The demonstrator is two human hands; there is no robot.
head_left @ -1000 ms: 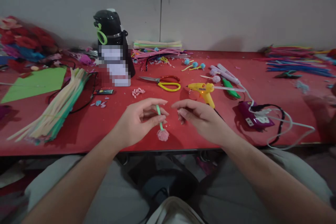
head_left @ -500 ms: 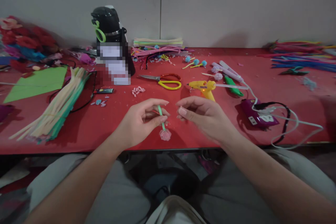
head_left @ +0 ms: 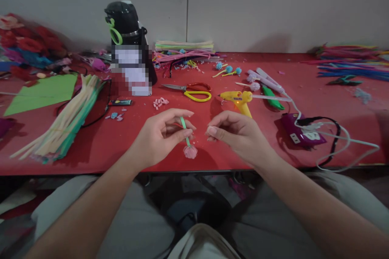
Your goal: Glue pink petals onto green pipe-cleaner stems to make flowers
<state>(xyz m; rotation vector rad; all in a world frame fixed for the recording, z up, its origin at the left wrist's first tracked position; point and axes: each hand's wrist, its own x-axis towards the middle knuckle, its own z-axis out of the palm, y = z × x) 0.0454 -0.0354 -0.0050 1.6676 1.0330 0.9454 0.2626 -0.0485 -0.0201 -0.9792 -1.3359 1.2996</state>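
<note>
The left hand (head_left: 159,137) pinches a little flower (head_left: 190,151) by its green stem, pink head hanging down just over the near edge of the red surface (head_left: 212,158). The right hand (head_left: 240,135) is just beside it, fingers curled in close; whether it holds anything I cannot tell. The flower head looks made, the stem still bare. Farther back lie the glue gun (head_left: 237,99) and scissors (head_left: 191,91). The black jug (head_left: 129,36) is partly blurred.
</note>
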